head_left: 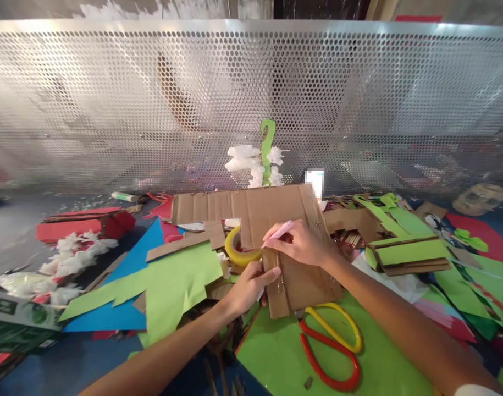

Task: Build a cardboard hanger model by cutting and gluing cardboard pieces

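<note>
A large L-shaped sheet of brown cardboard (271,206) lies across the heap, tilted toward me. My left hand (248,287) grips its left edge, with the thumb on top near a narrower folded cardboard strip (278,305). Pinched in my right hand (304,243) is a pale pink pen (281,229). Its lower end is hidden by my fingers, close to the cardboard surface. A yellow roll of tape (230,250) sits just left of the sheet. Below it, scissors with one red and one yellow handle (330,369) rest on green paper (271,352), their blades out of sight.
A perforated metal panel (251,82) stands behind the heap. White tufts on a green strip (266,148) rise before it. At left lie blue paper (119,291), cut green paper (172,291) and a red box-like piece (86,223); at right, a green-covered cardboard piece (412,253).
</note>
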`<action>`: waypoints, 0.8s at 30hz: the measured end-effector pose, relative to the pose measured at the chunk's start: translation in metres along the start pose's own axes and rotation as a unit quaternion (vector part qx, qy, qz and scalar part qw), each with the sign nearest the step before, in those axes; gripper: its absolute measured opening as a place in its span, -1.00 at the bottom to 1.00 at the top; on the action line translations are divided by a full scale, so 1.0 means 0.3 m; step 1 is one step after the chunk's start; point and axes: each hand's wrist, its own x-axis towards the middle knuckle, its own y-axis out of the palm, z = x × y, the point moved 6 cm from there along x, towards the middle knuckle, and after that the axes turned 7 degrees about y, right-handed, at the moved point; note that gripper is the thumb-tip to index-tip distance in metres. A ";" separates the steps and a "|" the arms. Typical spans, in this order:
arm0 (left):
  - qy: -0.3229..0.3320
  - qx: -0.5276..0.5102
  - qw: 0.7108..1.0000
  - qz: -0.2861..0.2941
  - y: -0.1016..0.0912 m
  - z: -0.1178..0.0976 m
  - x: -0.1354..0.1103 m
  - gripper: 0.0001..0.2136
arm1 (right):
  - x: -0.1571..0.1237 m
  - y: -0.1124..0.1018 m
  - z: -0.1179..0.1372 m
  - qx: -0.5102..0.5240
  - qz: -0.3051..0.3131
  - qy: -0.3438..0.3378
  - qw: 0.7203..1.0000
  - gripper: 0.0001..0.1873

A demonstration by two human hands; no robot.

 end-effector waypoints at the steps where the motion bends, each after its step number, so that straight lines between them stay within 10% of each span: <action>1: -0.001 0.001 1.000 0.000 0.000 0.000 0.000 -0.43 | -0.002 0.001 0.002 0.002 0.003 -0.002 1.000 -0.83; 24: -0.013 -0.002 1.000 -0.012 -0.004 0.012 0.002 -0.44 | -0.011 -0.034 -0.022 -0.038 -0.016 0.015 0.999 -0.78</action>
